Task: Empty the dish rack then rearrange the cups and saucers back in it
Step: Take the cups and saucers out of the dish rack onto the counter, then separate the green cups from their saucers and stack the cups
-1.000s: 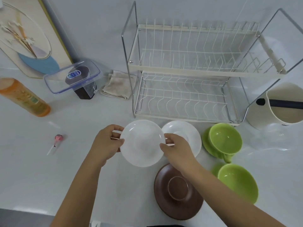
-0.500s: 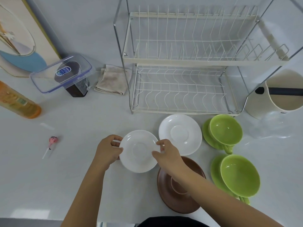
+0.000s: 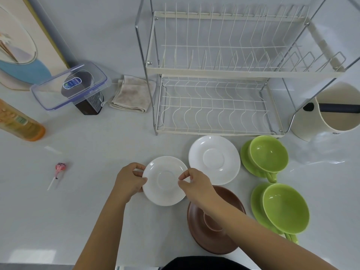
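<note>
A small white saucer (image 3: 164, 182) lies low over the counter in front of me. My left hand (image 3: 129, 181) pinches its left rim and my right hand (image 3: 196, 185) pinches its right rim. A second white saucer (image 3: 214, 159) lies flat just to the right. Below it sits a brown saucer with a brown cup (image 3: 211, 224), partly hidden by my right forearm. Two green cups on green saucers stand at the right, one (image 3: 268, 154) farther and one (image 3: 285, 208) nearer. The two-tier wire dish rack (image 3: 218, 106) stands behind them with nothing in it.
A cream pot with a black handle (image 3: 335, 114) stands right of the rack. Left of the rack lie a folded cloth (image 3: 132, 94), a clear lidded box over a dark container (image 3: 72, 86), an orange bottle (image 3: 19, 121) and a pink lollipop (image 3: 59, 170).
Both hands have brought the small white saucer down and toward me, from beside the other white saucer to a spot low over the counter. The view has tilted closer to the rack.
</note>
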